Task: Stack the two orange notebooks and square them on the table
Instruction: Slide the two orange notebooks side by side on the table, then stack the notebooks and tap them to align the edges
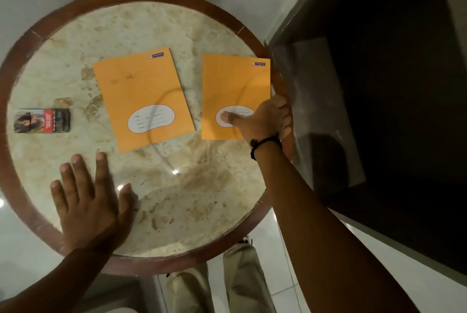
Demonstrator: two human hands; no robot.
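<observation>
Round table (38, 42): marble-patterned top, brown wooden rim, seen from above.

Left notebook (141, 90): orange, flat on the table near its centre, cover up, rotated slightly so the top edge tilts to the left. White oval label near the lower edge; small printed logo at the upper right corner. Not touched by either hand.

Right notebook (232, 85): orange, flat on the table, just beside the left notebook with a narrow strip of marble between them. Right edge reaching over the wooden rim. Same white oval label and corner logo. Not stacked on the other notebook.

Right hand (265, 118): at the lower right corner of the right notebook. Thumb (225, 117) pressed flat on the white label; fingers (284, 115) curled around the right edge of the cover at the rim. Pinching hold on the notebook, cover between thumb and fingers. Black band (264, 143) on the wrist.

Left hand (88, 196): open, palm down, fingers spread, flat on the marble at the near left of the table, well apart from both notebooks. Holding nothing.

Small printed box (41, 120): red and dark, lying flat at the far left of the table, well apart from the notebooks.

Light trousers (240, 274) and pale tiled floor (285, 287) below the near rim. Dark panel (379, 85) just beside the table on the right.
</observation>
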